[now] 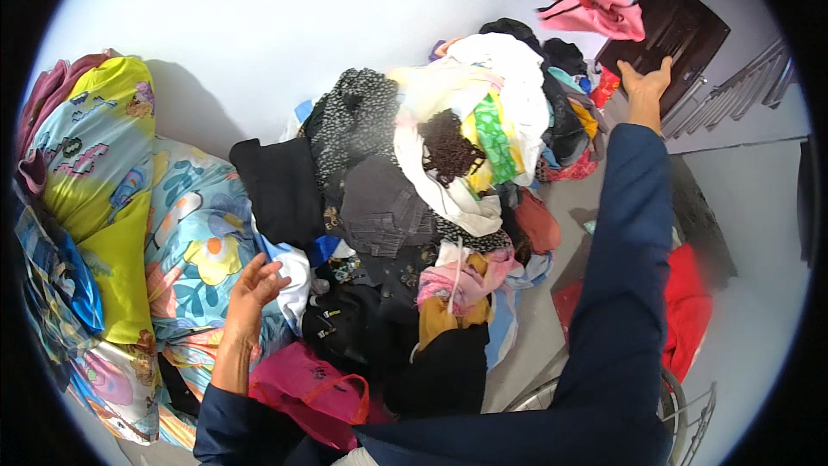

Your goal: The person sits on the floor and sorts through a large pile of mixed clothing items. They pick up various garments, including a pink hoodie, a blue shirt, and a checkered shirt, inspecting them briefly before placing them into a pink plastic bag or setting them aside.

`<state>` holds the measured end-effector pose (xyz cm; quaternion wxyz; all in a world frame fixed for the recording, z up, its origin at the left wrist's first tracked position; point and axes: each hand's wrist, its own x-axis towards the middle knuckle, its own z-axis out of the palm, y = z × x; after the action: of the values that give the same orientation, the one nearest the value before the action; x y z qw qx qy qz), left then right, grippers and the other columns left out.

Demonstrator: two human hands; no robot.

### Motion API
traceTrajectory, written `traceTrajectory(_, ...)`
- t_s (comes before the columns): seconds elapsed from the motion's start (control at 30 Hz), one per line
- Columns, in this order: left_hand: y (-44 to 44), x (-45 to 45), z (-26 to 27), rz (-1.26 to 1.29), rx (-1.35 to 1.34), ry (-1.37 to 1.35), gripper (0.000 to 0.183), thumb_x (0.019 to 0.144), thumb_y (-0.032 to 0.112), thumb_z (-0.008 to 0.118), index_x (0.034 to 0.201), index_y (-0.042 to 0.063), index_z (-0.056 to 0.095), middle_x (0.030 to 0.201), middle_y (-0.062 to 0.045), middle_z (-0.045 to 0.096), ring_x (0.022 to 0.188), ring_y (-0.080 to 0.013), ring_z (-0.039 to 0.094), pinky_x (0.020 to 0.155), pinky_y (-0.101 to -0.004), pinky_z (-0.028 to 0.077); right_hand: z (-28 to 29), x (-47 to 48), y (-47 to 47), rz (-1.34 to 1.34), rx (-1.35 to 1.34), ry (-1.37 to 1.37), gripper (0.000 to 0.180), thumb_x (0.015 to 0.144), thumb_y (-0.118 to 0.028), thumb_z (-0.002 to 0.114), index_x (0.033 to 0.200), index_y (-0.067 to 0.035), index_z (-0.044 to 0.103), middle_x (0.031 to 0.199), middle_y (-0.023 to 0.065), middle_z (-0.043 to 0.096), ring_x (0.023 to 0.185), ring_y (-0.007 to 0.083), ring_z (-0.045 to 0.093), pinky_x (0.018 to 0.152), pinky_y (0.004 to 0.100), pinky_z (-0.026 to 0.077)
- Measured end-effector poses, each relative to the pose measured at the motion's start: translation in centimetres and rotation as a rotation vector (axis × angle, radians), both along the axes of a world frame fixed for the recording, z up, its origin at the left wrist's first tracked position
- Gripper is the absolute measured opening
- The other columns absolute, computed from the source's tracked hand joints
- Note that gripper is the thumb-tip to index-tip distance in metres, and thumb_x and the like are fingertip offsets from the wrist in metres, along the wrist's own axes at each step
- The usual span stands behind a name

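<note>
A pink garment with black trim (592,8) is in the air at the upper right, apart from any hand. Just below it my right hand (645,85) is raised with fingers spread, the arm stretched out far. My left hand (251,294) hovers over the near side of the pile, holding nothing, its fingers apart and slightly curled. Beneath and beside it lie a flowered blue bedding bundle (194,239) and a white cloth (294,285). The heap of clothes before me includes a folded black garment (277,194), dark grey trousers (381,207) and a white garment (517,71).
A pink bag (310,388) sits close to my body. Yellow printed bedding (116,207) leans at the left against the white wall (259,6). On the right are a red cloth (686,310), a wheel (674,401), a metal stair railing (731,94) and a dark door (686,26).
</note>
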<state>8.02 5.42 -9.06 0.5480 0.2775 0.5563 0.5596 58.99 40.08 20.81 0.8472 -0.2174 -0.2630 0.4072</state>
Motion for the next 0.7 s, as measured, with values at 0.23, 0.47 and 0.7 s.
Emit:
traceTrajectory(0.23, -1.6, -1.6, -0.4, 0.092, 0.019, -0.072, 0.051, 0.084, 0.014, 0.055, 0.129, 0.002, 0.034, 0.115, -0.011, 0.052, 0.097, -0.0244, 0.057, 0.087, -0.0332, 0.041, -12.9, -9.4, 4.0, 0.403, -0.15, -0.07, 0.058, 0.087, -0.015, 0.046, 0.133, -0.005, 0.013, 0.134, 0.0287, 0.013, 0.113, 0.0557, 0.031, 0.09, 0.0613, 0.036)
traceTrajectory(0.47, -0.6, -3.0, 0.6, 0.277, 0.04, -0.182, 0.044, 0.087, 0.013, 0.049, 0.126, -0.001, 0.036, 0.114, -0.013, 0.053, 0.097, -0.0229, 0.057, 0.086, -0.033, 0.043, -23.9, -13.9, -2.3, 0.604, -0.474, -0.813, 0.043, 0.089, -0.01, 0.04, 0.125, 0.01, 0.029, 0.12, 0.0254, 0.043, 0.104, 0.0332, 0.051, 0.084, 0.0381, 0.049)
traceTrajectory(0.7, -1.7, -3.5, -0.5, 0.313, 0.055, -0.305, 0.039, 0.086, 0.012, 0.048, 0.123, 0.004, 0.04, 0.114, -0.007, 0.053, 0.101, -0.0182, 0.053, 0.087, -0.0312, 0.041, -38.0, -27.6, -10.5, 1.309, -0.312, -1.258, 0.025, 0.08, -0.008, 0.052, 0.102, 0.004, 0.054, 0.084, 0.0128, 0.062, 0.07, 0.0187, 0.062, 0.064, 0.0287, 0.052)
